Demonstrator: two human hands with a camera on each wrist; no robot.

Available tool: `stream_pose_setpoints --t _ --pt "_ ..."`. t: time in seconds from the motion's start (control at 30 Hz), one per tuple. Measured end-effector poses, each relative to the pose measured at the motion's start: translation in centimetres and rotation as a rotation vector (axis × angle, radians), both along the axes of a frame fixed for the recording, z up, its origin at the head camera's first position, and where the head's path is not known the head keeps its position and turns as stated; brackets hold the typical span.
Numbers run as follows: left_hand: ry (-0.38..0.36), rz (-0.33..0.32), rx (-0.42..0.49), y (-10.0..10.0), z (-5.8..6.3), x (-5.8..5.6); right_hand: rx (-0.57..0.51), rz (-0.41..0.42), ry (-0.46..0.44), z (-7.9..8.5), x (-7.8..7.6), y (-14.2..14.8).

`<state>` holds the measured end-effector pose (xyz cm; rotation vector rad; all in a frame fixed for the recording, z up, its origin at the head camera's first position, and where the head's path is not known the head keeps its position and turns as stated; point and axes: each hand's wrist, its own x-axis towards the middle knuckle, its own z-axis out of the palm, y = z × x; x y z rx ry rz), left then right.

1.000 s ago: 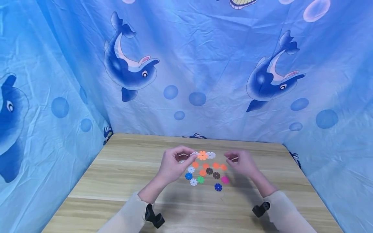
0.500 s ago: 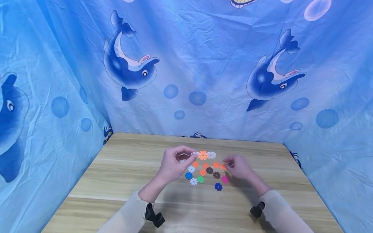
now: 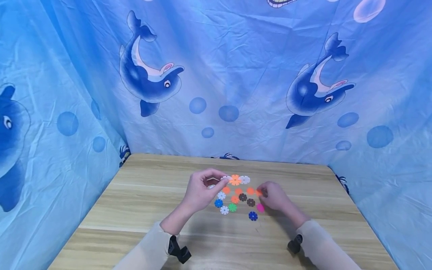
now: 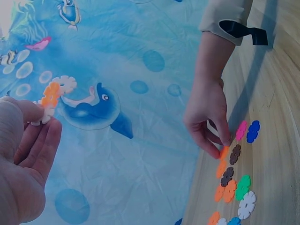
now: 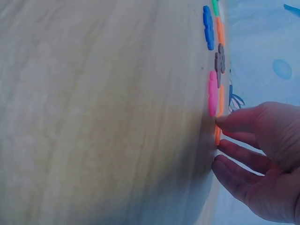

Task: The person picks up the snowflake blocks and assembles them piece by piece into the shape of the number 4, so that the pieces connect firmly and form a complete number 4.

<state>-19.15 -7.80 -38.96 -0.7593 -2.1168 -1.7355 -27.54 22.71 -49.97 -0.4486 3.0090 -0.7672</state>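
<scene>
In the head view my left hand (image 3: 201,190) holds up a short row of notched plastic snowflake discs. Its thumb and fingers pinch the white disc (image 4: 45,116) at the near end; an orange disc (image 3: 235,180) is joined to that, and another white disc (image 3: 245,180) follows. Low over the table, my right hand (image 3: 274,195) has thumb and fingertips at the edges of a flat orange disc (image 4: 224,152), the rightmost orange one. The fingers partly cover that disc. A pink disc (image 3: 260,207) lies just beside this hand.
On the wooden table (image 3: 135,210) several loose discs lie between the hands: brown (image 3: 251,202), dark blue (image 3: 253,216), green (image 3: 232,207), blue (image 3: 218,203), white (image 3: 224,210) and more orange (image 3: 234,199). A dolphin-print curtain (image 3: 256,75) hangs behind the table and along its sides.
My right hand has come down and left from above the table to the rightmost orange disc, closing its fingertips at it. The left hand keeps its row of discs nearly still.
</scene>
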Motion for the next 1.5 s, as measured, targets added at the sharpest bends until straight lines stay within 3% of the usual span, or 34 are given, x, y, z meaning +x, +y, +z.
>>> stream_pose_setpoints --t 0.4,0.63,0.97,1.1,1.37,1.5 --pt "-0.019 0.02 -0.003 -0.5 0.4 0.1 0.008 -0.012 -0.053 -0.1 -0.3 0.0" --pt "-0.038 0.014 0.017 -0.6 0.4 -0.2 0.024 0.039 -0.058 0.5 -0.6 0.4" --pt "-0.05 0.031 0.037 -1.2 0.9 -0.4 -0.1 0.051 -0.031 3.2 0.1 0.7" --pt "-0.056 0.032 0.039 -1.3 0.9 -0.4 -0.15 0.041 0.114 5.1 1.0 0.1" --pt "-0.062 0.037 0.049 -1.4 0.8 -0.4 -0.354 0.092 0.724 8.6 3.7 -2.3" --pt "-0.059 0.036 0.057 -1.4 0.8 -0.5 -0.428 0.142 0.872 9.5 4.5 -3.1"
